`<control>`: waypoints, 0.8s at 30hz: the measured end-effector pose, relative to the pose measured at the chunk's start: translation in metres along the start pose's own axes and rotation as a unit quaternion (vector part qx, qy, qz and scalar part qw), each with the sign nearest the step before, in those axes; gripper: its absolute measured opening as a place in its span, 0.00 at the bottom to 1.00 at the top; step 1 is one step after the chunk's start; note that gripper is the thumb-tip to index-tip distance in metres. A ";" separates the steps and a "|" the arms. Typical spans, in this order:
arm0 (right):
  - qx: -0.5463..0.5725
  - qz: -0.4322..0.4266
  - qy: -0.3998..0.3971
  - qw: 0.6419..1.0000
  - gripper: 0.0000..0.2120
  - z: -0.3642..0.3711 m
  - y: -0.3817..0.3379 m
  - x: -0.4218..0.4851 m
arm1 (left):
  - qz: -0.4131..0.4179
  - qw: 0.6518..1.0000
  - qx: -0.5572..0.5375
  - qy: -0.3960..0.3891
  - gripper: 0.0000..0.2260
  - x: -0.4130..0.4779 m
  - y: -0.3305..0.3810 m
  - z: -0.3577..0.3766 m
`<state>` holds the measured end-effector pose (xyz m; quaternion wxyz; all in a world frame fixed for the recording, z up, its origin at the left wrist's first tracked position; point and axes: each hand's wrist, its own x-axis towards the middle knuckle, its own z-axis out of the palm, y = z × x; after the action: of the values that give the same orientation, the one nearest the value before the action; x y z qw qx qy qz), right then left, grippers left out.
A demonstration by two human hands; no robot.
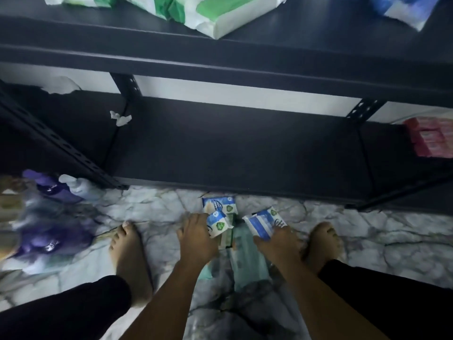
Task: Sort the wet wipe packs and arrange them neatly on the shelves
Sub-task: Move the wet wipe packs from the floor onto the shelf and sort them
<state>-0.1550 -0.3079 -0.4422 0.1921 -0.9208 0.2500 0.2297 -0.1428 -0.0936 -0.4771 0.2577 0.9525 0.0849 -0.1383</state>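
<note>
Low over the marble floor, my left hand (196,238) grips a small blue-and-white wet wipe pack (219,223). My right hand (278,242) grips another blue-and-white pack (263,223) beside it. A third blue pack (219,203) lies flat on the floor just beyond them, near the shelf's front edge. Between my hands a pale green pack (247,256) lies on the floor. The dark bottom shelf (245,148) is bare in the middle. Green-and-white packs (208,13) sit on the upper shelf (220,57).
Pink packs (431,138) stand at the right end of the bottom shelf. Blue packs (402,8) lie top right. Purple packs and bottles (56,217) clutter the floor at left. My bare feet (127,256) flank my hands. A crumpled white scrap (120,119) lies on the shelf.
</note>
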 end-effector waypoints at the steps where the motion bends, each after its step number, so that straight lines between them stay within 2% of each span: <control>1: -0.027 0.004 0.006 1.000 0.30 0.007 -0.001 0.003 | 0.000 1.000 -0.008 -0.002 0.26 0.005 -0.004 0.003; 3: -0.059 -0.012 0.051 0.997 0.26 0.018 -0.004 0.010 | -0.019 1.000 -0.019 0.005 0.27 0.014 -0.015 0.006; 5: -0.075 -0.030 0.058 0.995 0.26 0.025 -0.013 0.017 | -0.058 0.998 -0.018 0.015 0.27 0.025 -0.025 0.005; 10: -0.082 -0.055 -0.008 0.995 0.35 0.041 -0.042 0.040 | -0.083 0.995 -0.019 0.049 0.32 0.052 -0.051 -0.003; 14: -0.109 -0.047 -0.046 0.992 0.39 0.048 -0.051 0.039 | -0.078 0.997 0.000 -0.005 0.37 0.055 -0.072 -0.001; 19: -0.091 -0.038 -0.047 0.994 0.41 0.043 -0.043 0.016 | -0.078 0.993 -0.050 -0.076 0.28 0.038 -0.072 -0.003; 24: -0.069 -0.052 -0.028 0.996 0.39 0.018 -0.041 -0.012 | -0.049 0.991 -0.097 -0.077 0.24 0.015 -0.033 -0.031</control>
<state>-0.1472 -0.2624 -0.4410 0.1466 -0.9367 0.1799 0.2620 -0.1292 -0.0485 -0.4716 0.3473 0.9042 0.1241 -0.2153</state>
